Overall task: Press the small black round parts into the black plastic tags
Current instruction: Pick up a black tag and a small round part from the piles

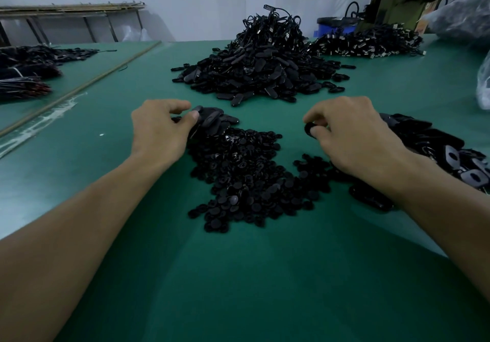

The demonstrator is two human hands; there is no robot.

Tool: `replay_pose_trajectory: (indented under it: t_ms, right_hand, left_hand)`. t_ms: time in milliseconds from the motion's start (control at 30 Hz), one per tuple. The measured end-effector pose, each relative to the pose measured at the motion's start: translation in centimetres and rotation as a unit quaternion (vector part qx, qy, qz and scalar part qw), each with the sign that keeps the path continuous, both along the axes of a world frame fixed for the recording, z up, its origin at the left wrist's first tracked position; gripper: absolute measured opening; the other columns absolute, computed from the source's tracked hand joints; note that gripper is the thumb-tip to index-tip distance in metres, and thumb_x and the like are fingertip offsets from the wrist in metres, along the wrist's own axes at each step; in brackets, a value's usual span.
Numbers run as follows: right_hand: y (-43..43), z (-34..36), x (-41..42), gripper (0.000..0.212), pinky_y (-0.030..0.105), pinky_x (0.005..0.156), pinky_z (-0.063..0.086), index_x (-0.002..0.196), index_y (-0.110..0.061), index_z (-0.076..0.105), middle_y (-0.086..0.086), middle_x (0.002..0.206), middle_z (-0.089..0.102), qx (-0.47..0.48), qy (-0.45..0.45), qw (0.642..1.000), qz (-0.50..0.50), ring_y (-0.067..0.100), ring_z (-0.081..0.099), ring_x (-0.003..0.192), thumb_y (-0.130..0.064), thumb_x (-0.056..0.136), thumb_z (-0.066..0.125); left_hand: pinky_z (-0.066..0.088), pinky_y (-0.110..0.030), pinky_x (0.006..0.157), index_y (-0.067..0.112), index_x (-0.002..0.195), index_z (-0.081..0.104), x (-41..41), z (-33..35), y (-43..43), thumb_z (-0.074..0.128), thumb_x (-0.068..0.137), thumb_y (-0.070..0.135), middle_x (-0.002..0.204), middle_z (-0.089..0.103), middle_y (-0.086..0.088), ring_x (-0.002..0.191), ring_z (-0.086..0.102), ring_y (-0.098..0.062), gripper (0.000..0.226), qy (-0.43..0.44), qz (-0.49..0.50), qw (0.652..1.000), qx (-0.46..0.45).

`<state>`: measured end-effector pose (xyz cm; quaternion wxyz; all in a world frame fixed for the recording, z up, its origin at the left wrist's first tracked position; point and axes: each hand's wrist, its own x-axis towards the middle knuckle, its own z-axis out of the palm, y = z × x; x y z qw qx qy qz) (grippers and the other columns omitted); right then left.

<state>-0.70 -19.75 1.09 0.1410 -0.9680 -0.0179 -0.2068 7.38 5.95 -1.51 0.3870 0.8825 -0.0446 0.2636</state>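
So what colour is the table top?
Green, a plain mat on the table, clearest in the head view.

My left hand (159, 132) grips flat black oval plastic tags (212, 119) at ten o'clock of the heap of small black round parts (238, 180); my right hand (355, 137) pinches one round part (309, 129) at two o'clock.

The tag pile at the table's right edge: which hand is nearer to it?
Right. The right hand lies just beside the tag pile; the left hand is farther away, beyond the round parts.
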Motion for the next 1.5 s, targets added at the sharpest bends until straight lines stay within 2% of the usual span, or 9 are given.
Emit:
replay_pose_trajectory:
  t_ms: [100, 167, 233, 300, 433, 633, 733, 1067, 1500]
  right_hand:
    - [0.3, -0.2, 0.5, 0.02, 0.023, 0.081, 0.05, 0.11, -0.015, 0.071, 0.001, 0.103, 0.068, 0.044, -0.038, 0.997, 0.045, 0.014, 0.062, 0.088, -0.021, 0.101, 0.055]
    - [0.6, -0.3, 0.4, 0.014, 0.009, 0.069, 0.045, 0.102, -0.02, 0.071, -0.009, 0.09, 0.067, 0.095, -0.035, 0.992, 0.076, 0.002, 0.06, 0.076, -0.025, 0.099, 0.059]
    - [0.9, -0.6, 0.2, 0.012, 0.01, 0.059, 0.047, 0.092, -0.023, 0.068, -0.01, 0.08, 0.066, 0.15, -0.023, 0.983, 0.105, 0.001, 0.062, 0.063, -0.029, 0.098, 0.06]
    - [1.2, -0.7, 0.0, 0.014, 0.012, 0.051, 0.047, 0.088, -0.023, 0.063, -0.005, 0.073, 0.069, 0.201, -0.015, 0.971, 0.129, 0.004, 0.064, 0.053, -0.031, 0.099, 0.06]
    - [1.9, -0.4, -0.4, 0.015, 0.012, 0.048, 0.045, 0.085, -0.023, 0.063, -0.003, 0.065, 0.068, 0.217, -0.037, 0.962, 0.161, 0.006, 0.066, 0.053, -0.033, 0.097, 0.062]
    - [2.3, -0.4, -0.8, 0.003, 0.017, 0.055, 0.051, 0.089, -0.021, 0.076, -0.002, 0.066, 0.071, 0.255, -0.056, 0.946, 0.19, 0.01, 0.067, 0.059, -0.023, 0.088, 0.075]
    - [2.0, -0.5, -0.6, 0.014, 0.027, 0.072, 0.059, 0.095, -0.022, 0.077, -0.002, 0.077, 0.075, 0.3, -0.03, 0.935, 0.185, 0.01, 0.072, 0.071, -0.025, 0.082, 0.081]
    - [1.8, -0.2, 0.2, 0.013, 0.018, 0.065, 0.053, 0.088, -0.015, 0.074, 0.003, 0.071, 0.073, 0.535, 0.059, 0.82, 0.194, 0.012, 0.068, 0.068, -0.002, 0.087, 0.071]
    - [2.3, -0.1, -0.1, 0.012, 0.022, 0.069, 0.057, 0.089, -0.007, 0.07, 0.009, 0.075, 0.075, 0.578, 0.063, 0.79, 0.193, 0.017, 0.071, 0.069, 0.004, 0.088, 0.067]
  left_hand:
    - [0.045, -0.022, 0.093, 0.016, 0.12, 0.073, -0.2, 0.0, -0.2, 0.066, 0.097, 0.029, 0.119, 0.071, -0.004, 0.1, 0.065, -0.018, 0.027, -0.025, -0.002, 0.999, 0.032]
    - [0.037, -0.007, 0.082, 0.022, 0.11, 0.075, -0.8, 0.3, -0.6, 0.064, 0.097, 0.028, 0.112, 0.069, 0.004, 0.091, 0.058, -0.004, 0.018, -0.059, -0.015, 0.997, 0.048]
    - [0.039, -0.003, 0.069, 0.029, 0.097, 0.074, -1.8, 0.8, -1.7, 0.065, 0.096, 0.024, 0.09, 0.068, 0.017, 0.075, 0.055, 0.008, 0.011, -0.087, -0.062, 0.994, 0.031]
    - [0.047, -0.009, 0.061, 0.034, 0.087, 0.072, -3.1, 1.2, -3.1, 0.067, 0.094, 0.024, 0.07, 0.068, 0.02, 0.065, 0.061, 0.005, 0.013, -0.088, -0.127, 0.988, -0.007]
    - [0.051, -0.021, 0.048, 0.027, 0.086, 0.074, -5.1, 1.1, -5.5, 0.065, 0.097, 0.033, 0.07, 0.074, 0.006, 0.055, 0.066, -0.009, 0.014, 0.031, -0.247, 0.963, -0.1]
    - [0.056, -0.021, 0.057, 0.01, 0.087, 0.075, -5.8, 1.3, -6.1, 0.067, 0.095, 0.015, 0.071, 0.075, -0.003, 0.059, 0.065, -0.009, 0.013, 0.107, -0.319, 0.906, -0.255]
    - [0.057, -0.021, 0.062, 0.008, 0.088, 0.074, -5.7, 1.4, -6.2, 0.068, 0.092, 0.003, 0.069, 0.074, -0.005, 0.062, 0.067, -0.01, 0.009, 0.132, -0.323, 0.885, -0.307]
    - [0.058, -0.022, 0.067, 0.011, 0.091, 0.073, -5.3, 1.5, -5.7, 0.073, 0.086, -0.001, 0.076, 0.076, -0.005, 0.073, 0.073, -0.014, 0.013, 0.139, -0.32, 0.877, -0.331]
    - [0.058, -0.022, 0.066, 0.01, 0.099, 0.07, -5.2, 1.4, -5.9, 0.067, 0.093, 0.001, 0.077, 0.076, -0.005, 0.07, 0.073, -0.013, 0.011, 0.11, -0.308, 0.876, -0.354]
